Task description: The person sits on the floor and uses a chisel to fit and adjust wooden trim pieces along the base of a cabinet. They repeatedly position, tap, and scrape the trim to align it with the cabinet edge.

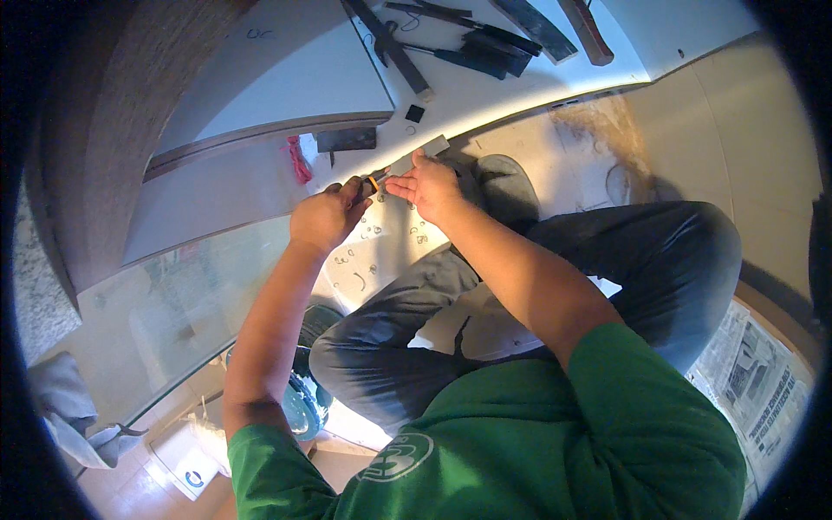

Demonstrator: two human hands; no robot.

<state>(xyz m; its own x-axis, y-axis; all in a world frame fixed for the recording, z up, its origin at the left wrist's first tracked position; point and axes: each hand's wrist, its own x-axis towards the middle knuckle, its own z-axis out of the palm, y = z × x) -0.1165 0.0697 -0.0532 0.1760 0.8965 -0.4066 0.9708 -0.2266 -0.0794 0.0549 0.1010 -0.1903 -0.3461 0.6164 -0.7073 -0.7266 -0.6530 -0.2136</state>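
Note:
My left hand [325, 217] is closed round a small tool with a black and orange handle [371, 185]. The tool's thin metal end points toward my right hand [431, 189]. My right hand presses its thumb on a flat grey bar [425, 156], its other fingers stretched beneath, close to the tool's tip. Whether tip and bar touch is too small to tell. Small dark curled scraps [368, 232] are scattered on the pale surface below my hands. Beyond my left hand are a dark rectangular block [347, 139] and a bundle of red cord [299, 160].
Several long tools, including a hammer [386, 39], a dark brush-like tool [498, 54] and a wooden handle [586, 33], lie on the white surface at the back. A glass panel [186, 316] stands left. A blue bucket [303, 399] sits near my knee; newspaper [754, 381] covers the right.

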